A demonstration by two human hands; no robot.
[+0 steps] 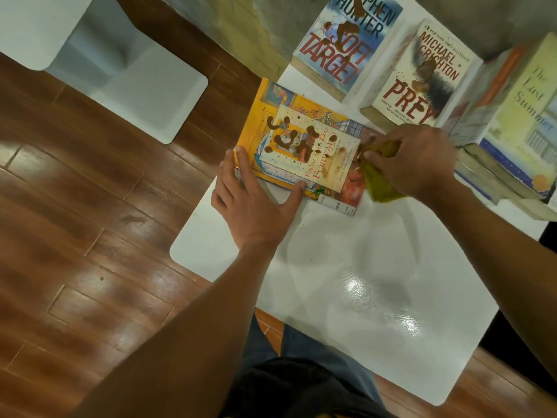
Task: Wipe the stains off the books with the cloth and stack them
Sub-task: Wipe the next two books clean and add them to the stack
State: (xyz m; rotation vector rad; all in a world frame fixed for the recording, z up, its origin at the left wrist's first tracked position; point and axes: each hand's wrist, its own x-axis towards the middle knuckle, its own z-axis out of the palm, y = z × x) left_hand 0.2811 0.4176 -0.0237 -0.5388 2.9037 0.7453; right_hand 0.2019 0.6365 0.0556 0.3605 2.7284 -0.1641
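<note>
A yellow book (304, 146) with brown stains on its cover lies flat at the left edge of the white table (361, 282). My left hand (256, 200) presses on the book's near left corner, fingers spread along its edges. My right hand (416, 161) is closed around an olive-yellow cloth (381, 182) at the book's right end, and the cloth touches the cover. Two stained books lie farther back: "Soft Target" (343, 46) and "Prey" (422, 76). "The Last Summer" (524, 116) tops a small stack at the right.
A white chair (120, 79) stands to the left on the brown wooden floor (75, 221). The table's near half shines under a light. My legs and dark shirt show below the table's near edge.
</note>
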